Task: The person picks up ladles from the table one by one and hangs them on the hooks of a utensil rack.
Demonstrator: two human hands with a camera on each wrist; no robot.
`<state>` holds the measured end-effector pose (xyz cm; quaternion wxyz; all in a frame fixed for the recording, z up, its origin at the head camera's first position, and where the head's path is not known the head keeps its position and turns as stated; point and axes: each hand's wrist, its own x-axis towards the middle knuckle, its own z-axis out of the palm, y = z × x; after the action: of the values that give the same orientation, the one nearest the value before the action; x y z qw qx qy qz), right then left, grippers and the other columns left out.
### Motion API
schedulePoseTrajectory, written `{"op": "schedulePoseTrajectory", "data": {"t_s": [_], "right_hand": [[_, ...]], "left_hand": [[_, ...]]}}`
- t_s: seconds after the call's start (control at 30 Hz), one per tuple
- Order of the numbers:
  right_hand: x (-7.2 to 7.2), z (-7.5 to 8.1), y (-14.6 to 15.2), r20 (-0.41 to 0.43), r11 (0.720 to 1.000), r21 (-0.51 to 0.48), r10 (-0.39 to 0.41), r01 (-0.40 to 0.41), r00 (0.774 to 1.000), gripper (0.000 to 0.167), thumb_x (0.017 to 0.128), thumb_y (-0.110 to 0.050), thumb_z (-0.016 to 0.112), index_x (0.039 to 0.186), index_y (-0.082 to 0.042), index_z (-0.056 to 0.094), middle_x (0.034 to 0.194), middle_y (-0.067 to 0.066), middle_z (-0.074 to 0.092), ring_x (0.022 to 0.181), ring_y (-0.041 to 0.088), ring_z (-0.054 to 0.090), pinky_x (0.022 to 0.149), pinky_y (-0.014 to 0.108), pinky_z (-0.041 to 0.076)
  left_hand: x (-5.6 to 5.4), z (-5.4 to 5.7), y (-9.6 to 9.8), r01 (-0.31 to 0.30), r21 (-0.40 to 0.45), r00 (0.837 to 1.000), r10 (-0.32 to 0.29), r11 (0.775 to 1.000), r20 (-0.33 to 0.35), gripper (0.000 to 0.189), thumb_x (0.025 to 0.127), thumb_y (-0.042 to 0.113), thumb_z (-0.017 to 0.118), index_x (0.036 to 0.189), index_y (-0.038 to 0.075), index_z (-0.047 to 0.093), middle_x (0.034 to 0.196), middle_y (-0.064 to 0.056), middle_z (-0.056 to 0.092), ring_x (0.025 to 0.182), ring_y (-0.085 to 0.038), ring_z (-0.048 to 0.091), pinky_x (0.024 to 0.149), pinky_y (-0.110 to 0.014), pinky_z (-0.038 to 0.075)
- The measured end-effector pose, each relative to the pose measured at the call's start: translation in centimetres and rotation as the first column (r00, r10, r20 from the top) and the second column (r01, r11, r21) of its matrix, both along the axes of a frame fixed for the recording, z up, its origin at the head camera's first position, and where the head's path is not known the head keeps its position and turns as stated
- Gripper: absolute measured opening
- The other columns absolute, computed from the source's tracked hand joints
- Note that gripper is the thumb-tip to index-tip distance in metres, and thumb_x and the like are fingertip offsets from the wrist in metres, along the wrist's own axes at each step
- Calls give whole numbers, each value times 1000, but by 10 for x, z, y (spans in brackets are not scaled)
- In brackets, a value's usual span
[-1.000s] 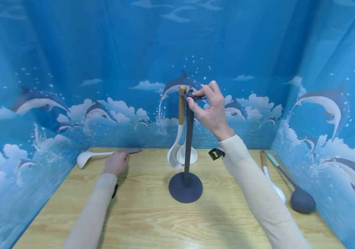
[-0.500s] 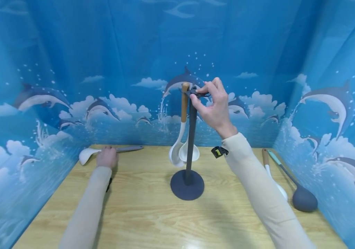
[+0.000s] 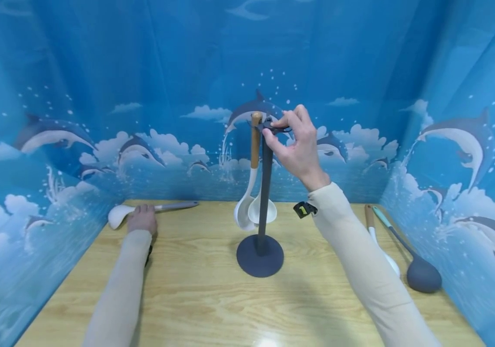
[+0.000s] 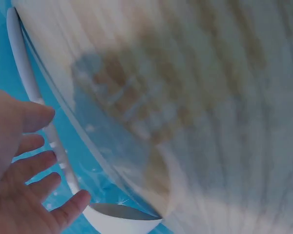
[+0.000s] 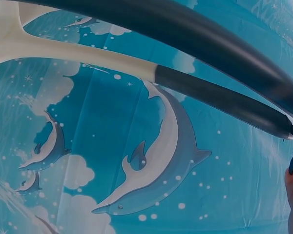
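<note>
A dark utensil stand [image 3: 266, 193] with a round base stands mid-table. My right hand [image 3: 297, 144] pinches one of its top hooks between thumb and fingers. From the stand hang a white ladle with a wooden handle [image 3: 255, 144] and a second white ladle [image 3: 261, 211]. In the right wrist view this second one shows a dark handle [image 5: 219, 102]. At the back left, a white ladle with a grey handle [image 3: 177, 206] lies on the table. My left hand [image 3: 142, 219] reaches over its neck; in the left wrist view the fingers are spread, with fingertips [image 4: 80, 199] right at the ladle.
On the right of the wooden table [image 3: 195, 289] lie a white utensil with a wooden handle [image 3: 369, 217], partly behind my sleeve, and a dark ladle with a mint handle end [image 3: 423, 276]. A blue dolphin-print curtain [image 3: 178, 72] encloses the back and sides.
My left hand has slid left along the lying ladle, from its handle towards its bowl. The right hand keeps its pinch on the stand's hook. The view has shifted slightly.
</note>
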<state>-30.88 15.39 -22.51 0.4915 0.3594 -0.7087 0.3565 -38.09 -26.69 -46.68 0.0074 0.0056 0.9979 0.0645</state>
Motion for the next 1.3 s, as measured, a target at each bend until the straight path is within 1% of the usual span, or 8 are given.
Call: {"op": "schedulePoseTrajectory", "data": {"t_s": [0.13,0.2,0.4,0.47,0.63,0.9,1.03,1.3], "right_hand": [[0,0,1,6,1000,5,-11,11,1000,21,90,-18,66,91,3,67,88,19,47,88,32,52,108,44,43],[0,0,1,12,1000,7,-15,15,1000,21,90,-18,66,92,3,68,88,19,48,88,32,52,104,44,46],[0,0,2,9,1000,7,-16,16,1000,20,90,-18,65,92,3,67,88,19,47,88,32,52,97,43,50],[0,1,2,9,1000,8,-15,15,1000,20,90,-18,65,92,2,67,88,19,47,88,32,52,97,44,50],[1,0,1,23,1000,11,-14,14,1000,19,90,-17,66,93,2,68,89,18,48,85,30,50,82,40,53],[1,0,1,20,1000,20,-9,9,1000,18,90,-15,67,93,2,68,88,18,48,86,31,50,80,39,52],[2,0,1,13,1000,28,-11,11,1000,17,89,-15,68,92,2,68,88,17,48,86,30,51,80,38,52],[1,0,2,1,1000,25,-9,9,1000,17,90,-15,68,92,1,67,92,17,55,89,29,53,80,39,49]], "left_hand": [[-1,2,0,1,-2,1000,-1,1000,-25,46,97,4,49,140,-11,39,136,-36,38,130,-53,33,98,-67,39],[-1,2,0,-4,-8,1000,4,1000,-28,43,98,4,50,138,-10,43,132,-34,40,125,-53,37,95,-67,39],[-1,3,-2,-5,-38,995,1,999,-96,32,94,2,54,125,-6,57,122,-34,45,116,-54,42,100,-73,26],[0,3,-4,0,-33,993,-3,999,-117,34,91,0,57,125,-4,58,121,-36,48,116,-55,44,101,-73,25],[1,-1,-13,2,-42,991,-7,999,-133,40,91,-1,57,131,1,57,118,-37,56,112,-56,49,101,-70,27],[1,-11,-20,44,-74,989,-54,996,-139,39,93,2,56,132,8,58,116,-40,56,115,-58,47,104,-71,23],[2,-13,-20,74,-38,978,-80,997,-194,37,97,10,54,133,9,57,112,-36,59,110,-53,51,101,-69,28],[3,-8,-13,130,19,939,-117,991,-323,35,99,18,55,133,10,59,102,-27,63,102,-45,56,98,-64,31]]}}
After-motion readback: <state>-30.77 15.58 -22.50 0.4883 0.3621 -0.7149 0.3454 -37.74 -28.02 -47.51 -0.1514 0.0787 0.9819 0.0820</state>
